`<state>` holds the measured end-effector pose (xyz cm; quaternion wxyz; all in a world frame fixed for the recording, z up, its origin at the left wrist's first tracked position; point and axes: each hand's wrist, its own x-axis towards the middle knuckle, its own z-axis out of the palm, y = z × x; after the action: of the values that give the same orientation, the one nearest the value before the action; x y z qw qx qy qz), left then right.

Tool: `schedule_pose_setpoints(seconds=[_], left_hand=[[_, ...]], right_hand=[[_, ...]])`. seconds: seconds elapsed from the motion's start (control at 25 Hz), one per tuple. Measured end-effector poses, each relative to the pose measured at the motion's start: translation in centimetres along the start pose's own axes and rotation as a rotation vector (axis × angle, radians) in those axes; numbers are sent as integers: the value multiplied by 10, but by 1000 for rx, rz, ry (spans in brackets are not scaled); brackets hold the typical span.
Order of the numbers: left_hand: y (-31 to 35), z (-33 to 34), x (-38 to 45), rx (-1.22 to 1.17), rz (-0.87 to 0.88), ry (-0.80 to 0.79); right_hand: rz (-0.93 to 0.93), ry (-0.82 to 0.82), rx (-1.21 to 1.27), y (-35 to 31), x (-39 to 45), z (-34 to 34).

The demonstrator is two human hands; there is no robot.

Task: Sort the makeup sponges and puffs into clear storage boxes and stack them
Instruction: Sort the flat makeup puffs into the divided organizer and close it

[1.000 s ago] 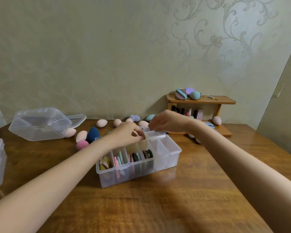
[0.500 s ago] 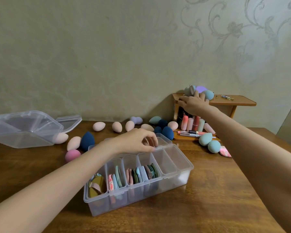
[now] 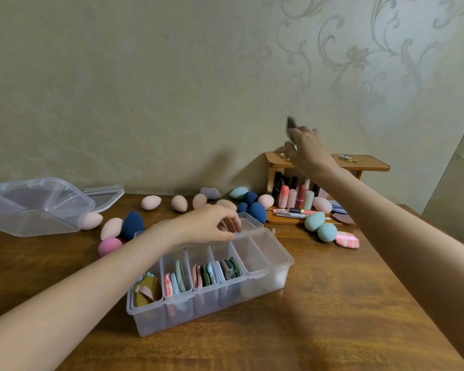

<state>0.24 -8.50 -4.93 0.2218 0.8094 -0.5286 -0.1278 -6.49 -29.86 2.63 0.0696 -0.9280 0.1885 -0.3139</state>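
Observation:
A clear divided box (image 3: 279, 253) stands mid-table; its left compartments hold flat puffs (image 3: 206, 274) on edge, and the two right ones hold nothing. My left hand (image 3: 206, 223) grips its rear rim with curled fingers. My right hand (image 3: 308, 148) is raised above the wooden shelf (image 3: 370, 163) and pinches a dark, blurred puff (image 3: 291, 122) at its fingertips. Egg-shaped sponges lie loose behind the box: peach (image 3: 151, 202), navy (image 3: 133, 224), pink (image 3: 110, 246) and teal (image 3: 314, 221). A pink patterned puff (image 3: 346, 240) lies to the right.
A large clear box (image 3: 32, 207) sits tilted at the far left, its lid (image 3: 105, 194) lying behind it. Lipsticks (image 3: 296, 196) stand under the shelf by the wall. Bare wood shows in front of the divided box.
My right hand went from the box to the shelf top and has risen with a dark puff. The puffs on the shelf top are gone from sight. My left hand stays at the rim.

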Motion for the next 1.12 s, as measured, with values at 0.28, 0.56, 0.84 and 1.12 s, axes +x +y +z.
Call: schedule_pose_setpoints(seconds=[0.28,0.56,0.84,1.12], left_hand=[[10,8,-21,63,-70,-15],[13,9,-24,112,20,-82],[16,-9,-3,164,4,-318],[21,-25,28,255,-13,-583]], right_hand=[[-166,-543,7,-65,-106,-4],[-146,-702,38,-71,-134,18],[-60,-591,158,-47,-77,-21],[296,-209,-61,29,27,-18]])
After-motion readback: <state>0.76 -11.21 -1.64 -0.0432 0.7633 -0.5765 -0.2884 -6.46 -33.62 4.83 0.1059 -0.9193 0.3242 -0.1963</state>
